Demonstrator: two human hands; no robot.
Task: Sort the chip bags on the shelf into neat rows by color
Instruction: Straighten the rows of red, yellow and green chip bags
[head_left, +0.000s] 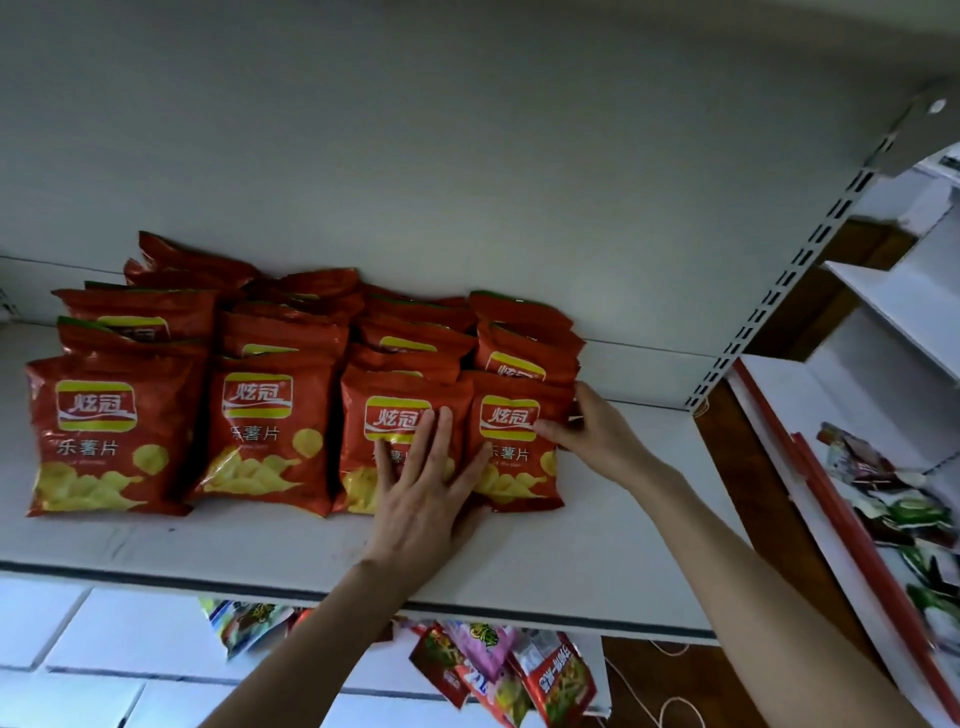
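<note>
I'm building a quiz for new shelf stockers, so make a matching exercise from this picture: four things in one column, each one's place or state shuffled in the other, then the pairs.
Column one:
1. left hand
2. right hand
3. leftmost front bag
4. mixed snack packets

Column two:
a. below the shelf front edge
b. pinching the right edge of the rightmost front bag
c. untouched, at the row's left end
d. flat on the third front bag

Pairs: 1-d, 2-b, 3-c, 4-a.

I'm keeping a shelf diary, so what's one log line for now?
stage: tidying | left hand: flat on third front bag | right hand: pinches rightmost front bag edge | shelf: holds red bags
</note>
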